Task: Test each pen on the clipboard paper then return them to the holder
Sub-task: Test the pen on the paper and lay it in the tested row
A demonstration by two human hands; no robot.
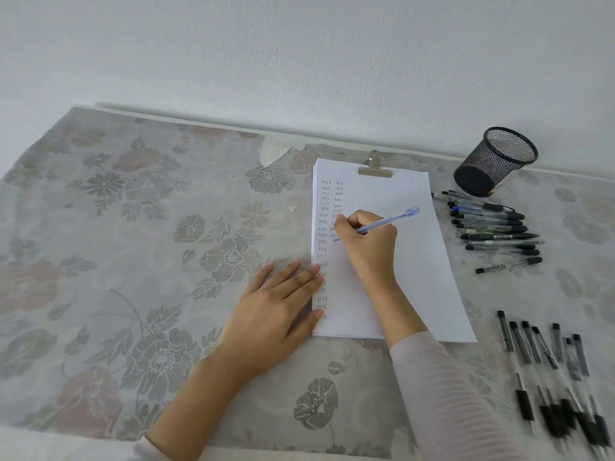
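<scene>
**Translucent blue pen [392, 220]: tip on white clipboard paper [416, 261], right half of tabletop**

- Item in use: the translucent blue pen slants across the sheet. Its tip is down on the paper's left part beside columns of small dark handwritten marks, and its back end points toward the far right corner.
- Right hand [366, 241]: grip closed round the pen's lower barrel, fingers curled, heel of the hand on the paper. A pale pink ribbed sleeve [442, 394] covers the forearm.
- Left hand [276, 307]: grip relaxed and holding nothing. It lies flat with straight fingers, the fingertips on the paper's left edge.
- Paper: held at its far end by a metal clip [375, 168], lying lengthwise toward the far edge.
- Black wire-mesh holder [496, 161]: near the far edge, right of the clip; nothing can be made out inside it.
- Row of dark-capped pens [492, 227]: lying side by side just right of the paper, in front of the holder.
- Second batch of black-ended pens [545, 377]: at the near right corner, blurred.
- Grey floral tablecloth [133, 227]: covers the tabletop.
</scene>
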